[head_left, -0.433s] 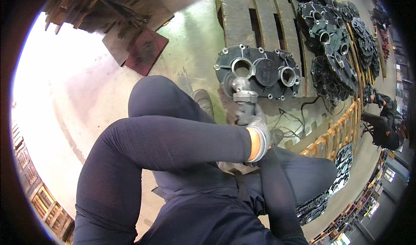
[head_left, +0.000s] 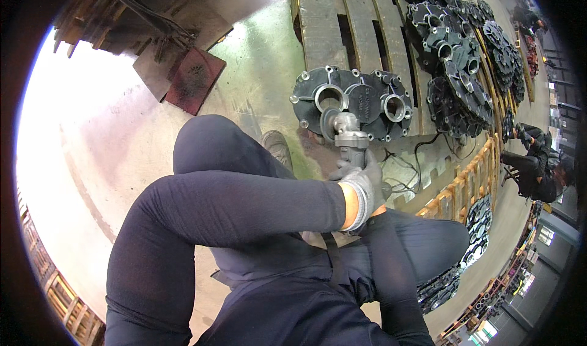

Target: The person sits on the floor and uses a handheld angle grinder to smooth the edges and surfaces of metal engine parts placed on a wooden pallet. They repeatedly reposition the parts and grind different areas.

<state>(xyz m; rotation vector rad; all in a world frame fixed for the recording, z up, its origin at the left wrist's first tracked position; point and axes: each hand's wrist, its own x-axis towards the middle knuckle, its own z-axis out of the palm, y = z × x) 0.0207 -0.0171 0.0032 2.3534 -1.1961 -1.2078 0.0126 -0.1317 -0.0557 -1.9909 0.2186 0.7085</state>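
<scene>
Left hand (head_left: 365, 178) closed on the angle tool (head_left: 353, 141); disc (head_left: 329, 126) shifted sideways

Hands: left, gloved in grey, wrapped around the tool body. Right hand lies mostly hidden behind the left wrist; cannot tell what it grips, though the two sit close together.

Change: relative to the dark casting (head_left: 365, 106), the tool head has moved slightly to the right. Disc was low and left of the left bore; now it stands almost directly below that opening, at the casting's near edge. Whole view has also slid a little, so only the relative shift counts.

Casting: lies flat at the near end of the wooden pallet (head_left: 317, 37), apparently unmoved on the slats. More castings (head_left: 463, 89) are piled to its right.

Reading: a new stretch of edge now faces the disc. Actual contact, and any mark left, cannot be told.
</scene>
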